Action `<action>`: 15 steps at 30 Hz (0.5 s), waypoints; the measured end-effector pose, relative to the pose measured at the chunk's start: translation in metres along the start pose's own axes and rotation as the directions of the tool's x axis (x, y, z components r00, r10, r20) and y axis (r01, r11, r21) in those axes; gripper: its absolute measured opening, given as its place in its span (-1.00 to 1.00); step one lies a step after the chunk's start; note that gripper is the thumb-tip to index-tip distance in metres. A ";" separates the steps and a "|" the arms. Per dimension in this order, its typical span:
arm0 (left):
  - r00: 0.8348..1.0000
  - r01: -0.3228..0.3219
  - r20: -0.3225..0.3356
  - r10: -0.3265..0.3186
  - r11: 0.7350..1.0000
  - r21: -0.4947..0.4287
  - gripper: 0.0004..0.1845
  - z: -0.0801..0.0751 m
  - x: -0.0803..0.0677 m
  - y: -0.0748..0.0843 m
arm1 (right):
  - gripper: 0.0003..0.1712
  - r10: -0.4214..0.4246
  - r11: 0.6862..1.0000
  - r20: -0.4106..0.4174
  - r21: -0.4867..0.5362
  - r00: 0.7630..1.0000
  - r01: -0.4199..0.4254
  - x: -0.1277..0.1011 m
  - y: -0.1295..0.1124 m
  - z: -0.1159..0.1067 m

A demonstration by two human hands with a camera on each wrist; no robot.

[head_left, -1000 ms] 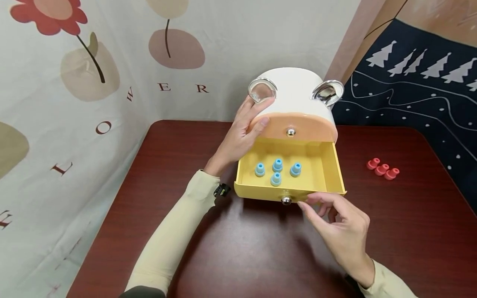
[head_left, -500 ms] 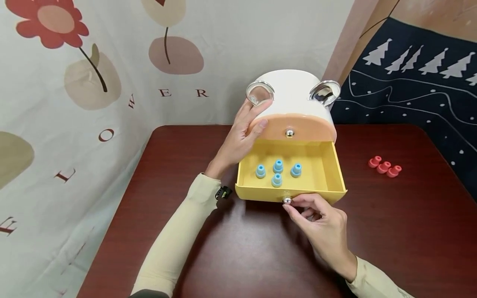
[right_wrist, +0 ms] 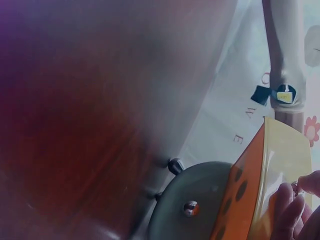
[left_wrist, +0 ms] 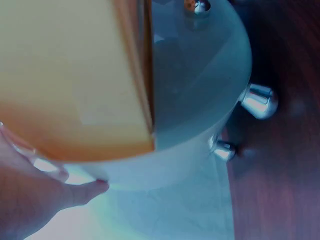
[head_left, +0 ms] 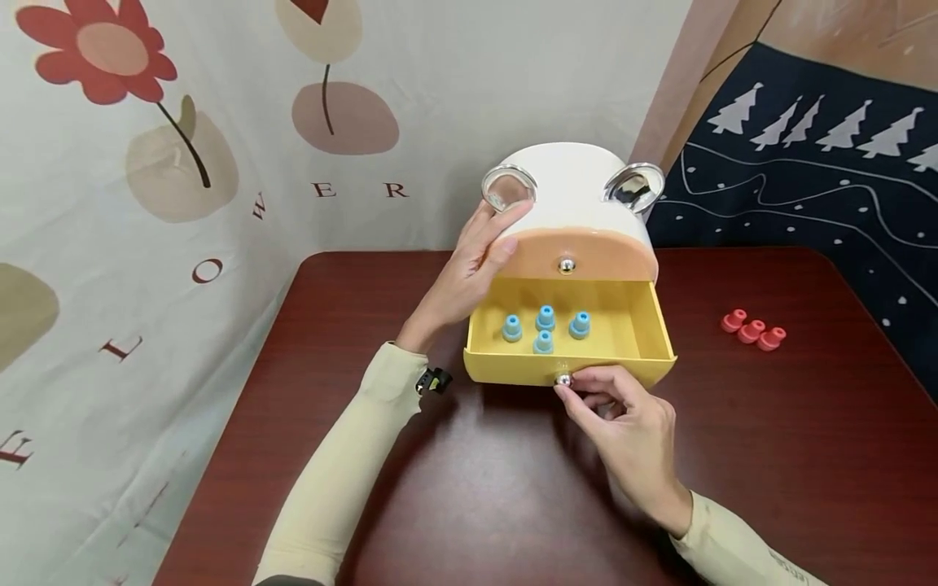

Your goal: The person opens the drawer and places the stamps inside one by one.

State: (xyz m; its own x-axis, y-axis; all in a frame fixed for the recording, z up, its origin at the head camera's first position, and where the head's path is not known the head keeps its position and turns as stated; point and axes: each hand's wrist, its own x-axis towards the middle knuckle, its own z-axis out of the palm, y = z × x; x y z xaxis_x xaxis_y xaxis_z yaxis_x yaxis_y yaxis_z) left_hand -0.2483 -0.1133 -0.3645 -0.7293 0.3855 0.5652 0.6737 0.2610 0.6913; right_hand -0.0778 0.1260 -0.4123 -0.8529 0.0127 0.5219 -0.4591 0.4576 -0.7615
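Right hand point(head_left: 626, 419) pinches knob point(head_left: 563, 379) of open yellow drawer point(head_left: 637, 321), just ahead of it. Left hand point(head_left: 469, 273), fingers relaxed, rests on box point(head_left: 567, 183) left side.

A dark red-brown table point(head_left: 806, 456) is taken as the landmark; three red pegs point(head_left: 751, 330) are seen lying in a short row on its right part, touching one another; a pale cloth printed with flowers and letters point(head_left: 146, 163) is hung behind and to the left of the table; a dark blue cloth with white trees point(head_left: 821, 163) is hung behind its right corner.
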 end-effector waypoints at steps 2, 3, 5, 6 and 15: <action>1.000 0.006 0.030 -0.007 1.000 0.016 -0.47 -0.004 0.000 0.001 | -0.75 0.003 1.000 0.000 0.007 1.000 -0.003 0.006 0.002 0.002; 0.999 0.010 0.045 -0.011 1.000 0.024 -0.46 -0.005 0.000 0.001 | -0.75 0.003 1.000 0.000 0.010 1.000 -0.003 0.009 0.004 0.003; 0.998 0.017 0.062 -0.019 0.999 0.033 -0.45 -0.007 0.000 0.001 | -0.75 0.004 1.000 0.003 0.015 1.000 -0.004 0.017 0.007 0.005; 0.998 0.007 0.062 -0.010 0.999 0.039 -0.45 -0.007 0.000 0.001 | -0.75 0.000 1.000 0.004 0.020 1.000 0.000 0.021 0.009 0.006; 0.999 -0.038 -0.031 0.041 0.996 0.086 -0.48 0.002 -0.001 0.000 | -0.82 -0.035 0.999 0.007 -0.004 0.999 0.035 0.050 0.022 0.019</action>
State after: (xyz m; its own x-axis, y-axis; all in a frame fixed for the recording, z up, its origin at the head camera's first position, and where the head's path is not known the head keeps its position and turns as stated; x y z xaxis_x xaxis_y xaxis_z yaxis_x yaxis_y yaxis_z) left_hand -0.2466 -0.1118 -0.3661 -0.7044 0.3683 0.6067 0.7088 0.3208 0.6282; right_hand -0.1351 0.1194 -0.4107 -0.8381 -0.0092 0.5454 -0.4875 0.4611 -0.7414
